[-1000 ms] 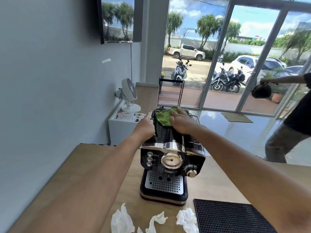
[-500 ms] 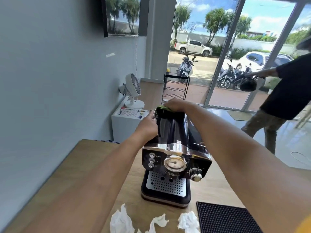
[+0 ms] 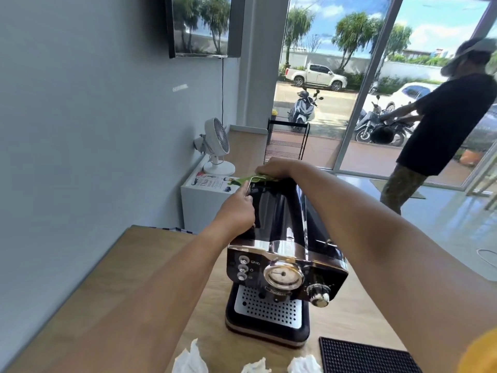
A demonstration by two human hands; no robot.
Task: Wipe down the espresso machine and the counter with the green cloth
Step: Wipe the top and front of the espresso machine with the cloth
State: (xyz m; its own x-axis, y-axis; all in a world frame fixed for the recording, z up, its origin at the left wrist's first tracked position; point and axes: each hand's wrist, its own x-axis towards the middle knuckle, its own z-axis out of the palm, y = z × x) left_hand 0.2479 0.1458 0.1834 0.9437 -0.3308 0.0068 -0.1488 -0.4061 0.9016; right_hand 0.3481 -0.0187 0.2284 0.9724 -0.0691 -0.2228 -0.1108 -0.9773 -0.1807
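Observation:
A black and chrome espresso machine (image 3: 282, 254) stands on the wooden counter (image 3: 139, 265), its dial and knobs facing me. My right hand (image 3: 277, 168) reaches over the far back edge of the machine's top and presses the green cloth (image 3: 250, 180) there; only a strip of cloth shows under the fingers. My left hand (image 3: 238, 208) grips the machine's upper left side.
Three crumpled white tissues (image 3: 189, 359) lie at the counter's near edge, a black rubber mat (image 3: 363, 356) to their right. Behind the counter a white cabinet (image 3: 204, 200) carries a small fan (image 3: 217, 146). A person in a black shirt (image 3: 441, 125) stands by the glass doors at right.
My right hand slid the cloth from the middle of the machine's top to its far back edge. The left hand stayed on the side. The person at right walked closer.

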